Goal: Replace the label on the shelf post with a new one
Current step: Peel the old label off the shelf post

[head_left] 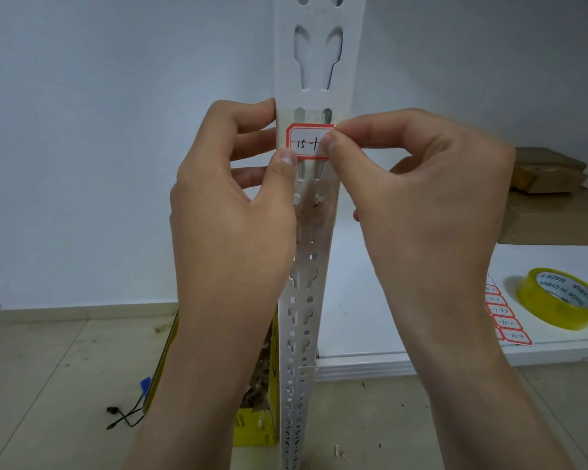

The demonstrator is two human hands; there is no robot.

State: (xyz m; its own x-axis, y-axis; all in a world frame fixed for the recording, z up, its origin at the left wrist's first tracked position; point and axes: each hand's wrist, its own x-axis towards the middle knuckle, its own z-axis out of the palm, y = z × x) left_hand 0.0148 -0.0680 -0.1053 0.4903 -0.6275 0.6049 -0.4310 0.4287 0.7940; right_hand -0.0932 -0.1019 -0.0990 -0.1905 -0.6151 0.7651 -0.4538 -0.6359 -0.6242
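**Both hands on the red-bordered label at the post's front face**

The white slotted shelf post [314, 96] stands upright in the middle of the view. The label [308, 142], white with a red border and handwriting that reads roughly "15-1", lies flat against the post's front face, across a pair of slots at about the height of the hands.

The left hand [231, 212] grips the post from the left. Its fingers curl against the post's left edge and its thumb [286, 161] presses on the label's lower left corner. The right hand [421, 205] pinches the label's right edge between the thumb tip and the index finger; its other fingers are curled in below. I cannot tell whether the label is already stuck down or only held against the metal.

Just above the label a yellowish band crosses the post, and below it the face of the post looks smudged and brownish.

To the right, a white shelf board [404, 334] carries a roll of yellowish clear tape [562, 298] lying flat. Just to the left of the roll lies a sheet of red-bordered labels [504, 320]. Brown cardboard boxes [550, 195] sit farther back on the same board.

Behind the left forearm, near the post's foot, a yellow carton [255, 432] stands on the floor. A black cord [126, 415] lies to the left of it.
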